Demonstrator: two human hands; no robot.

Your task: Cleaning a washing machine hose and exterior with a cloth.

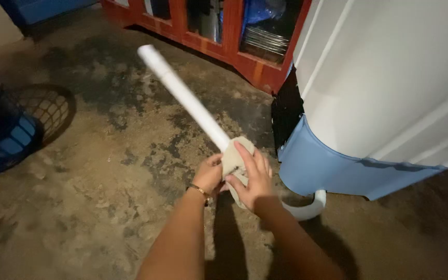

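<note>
Wrapping cloth (pixel 233 155) around white pipe (pixel 182 93)

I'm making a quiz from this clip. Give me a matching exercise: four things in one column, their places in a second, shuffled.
1. white pipe
2. beige cloth
3. wooden cabinet
4. blue basket

A. far left, on the floor
B. wrapped around the pipe's near end, under both hands
C. along the top, behind
D. slanting up from the hands toward the upper left

Pairs: 1-D, 2-B, 3-C, 4-A

A stained concrete floor (pixel 105 171) bears a white-and-blue appliance (pixel 379 103), a red cabinet (pixel 234 46) and perhaps a blue basket (pixel 6 140).
</note>
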